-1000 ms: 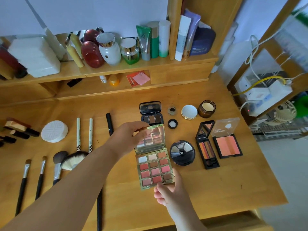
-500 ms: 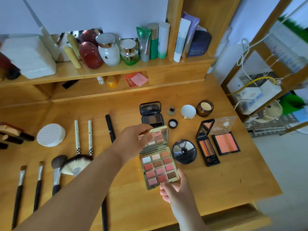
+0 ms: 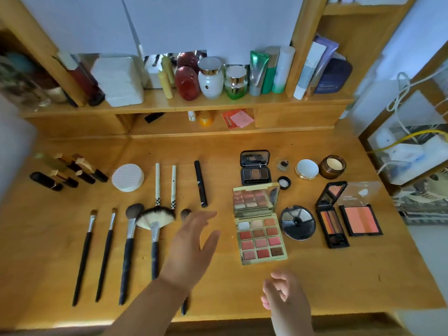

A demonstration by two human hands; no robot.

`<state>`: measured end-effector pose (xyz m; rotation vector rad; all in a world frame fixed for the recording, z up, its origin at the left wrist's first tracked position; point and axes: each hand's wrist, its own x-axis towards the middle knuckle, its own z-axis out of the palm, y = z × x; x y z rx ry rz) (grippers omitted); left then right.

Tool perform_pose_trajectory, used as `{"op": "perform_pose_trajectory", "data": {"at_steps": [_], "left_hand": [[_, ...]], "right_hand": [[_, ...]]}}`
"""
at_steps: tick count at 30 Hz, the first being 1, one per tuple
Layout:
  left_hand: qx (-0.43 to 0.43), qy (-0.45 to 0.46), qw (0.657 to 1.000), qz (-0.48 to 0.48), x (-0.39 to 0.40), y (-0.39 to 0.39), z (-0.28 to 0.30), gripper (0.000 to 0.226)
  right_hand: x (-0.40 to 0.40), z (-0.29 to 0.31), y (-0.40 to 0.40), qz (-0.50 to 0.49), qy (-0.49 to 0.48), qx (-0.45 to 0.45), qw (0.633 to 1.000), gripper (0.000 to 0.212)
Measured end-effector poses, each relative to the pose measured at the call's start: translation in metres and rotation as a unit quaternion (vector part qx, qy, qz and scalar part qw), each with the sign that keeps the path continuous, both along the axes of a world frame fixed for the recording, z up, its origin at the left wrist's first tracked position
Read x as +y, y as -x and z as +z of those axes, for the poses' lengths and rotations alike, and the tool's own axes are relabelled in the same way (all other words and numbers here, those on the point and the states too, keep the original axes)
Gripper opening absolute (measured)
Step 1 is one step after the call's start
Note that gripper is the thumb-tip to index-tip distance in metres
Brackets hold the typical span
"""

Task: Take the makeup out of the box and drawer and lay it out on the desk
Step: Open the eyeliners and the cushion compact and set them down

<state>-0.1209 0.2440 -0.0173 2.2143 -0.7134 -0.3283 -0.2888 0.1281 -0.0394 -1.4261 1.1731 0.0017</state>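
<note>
Gold-cased eyeshadow palette [image 3: 260, 226]: open flat on the wooden desk [image 3: 315, 275], mirrored lid up, twelve pink and brown pans showing; no hand on it.
Left hand [image 3: 191, 246]: just left of the palette, above the desk, fingers straight and spread, holding nothing.
Right hand [image 3: 282, 295]: below the palette, fingers loosely curled, holding nothing.
Round black compact [image 3: 298, 223]: just right of the palette.
Brown trio palette [image 3: 255, 168]: behind the palette, lid open.
Coral blush [image 3: 361, 219]: further right of the palette.
Fan brush [image 3: 155, 221]: left of the palette, beyond the left hand.
</note>
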Motion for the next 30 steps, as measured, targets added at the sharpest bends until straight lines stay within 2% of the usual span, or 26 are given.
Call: {"op": "perform_pose_trajectory", "data": {"at_steps": [1,5,9,13,18,20,23,27,30], "left_hand": [[0.0,-0.005,1.0,0.01,0.015,0.01,0.0,0.033],[0.025,-0.062,0.995,0.067,0.069,0.037,0.001,0.032],[0.046,-0.071,0.989,0.12,0.102,0.045,0.004,0.027],[0.045,-0.078,0.985,0.146,0.122,0.036,0.003,0.03],[0.044,-0.03,0.986,0.157,0.144,-0.001,-0.006,0.033],[0.078,-0.007,0.985,0.151,0.151,-0.016,-0.009,0.034],[0.104,0.012,0.987,0.121,0.161,-0.034,-0.012,0.037],[0.144,0.012,0.985,0.09,0.168,-0.058,-0.012,0.035],[0.15,0.038,0.986,0.07,0.166,-0.076,-0.012,0.027]], "right_hand": [[0.005,0.0,0.0,0.041,0.009,-0.002,0.999,0.008],[0.029,0.001,-0.017,0.217,0.049,-0.015,0.975,0.011],[0.051,0.0,-0.051,0.304,0.11,-0.031,0.946,0.005],[0.066,-0.003,-0.094,0.293,0.165,-0.022,0.941,0.006],[0.052,-0.005,-0.174,0.224,0.323,-0.049,0.918,0.018],[0.039,-0.003,-0.208,0.195,0.372,-0.008,0.907,0.022],[0.024,-0.006,-0.239,0.2,0.434,0.106,0.872,0.016],[0.018,-0.015,-0.256,0.229,0.416,0.191,0.859,0.016],[0.024,-0.006,-0.258,0.215,0.416,0.202,0.86,0.013]]}}
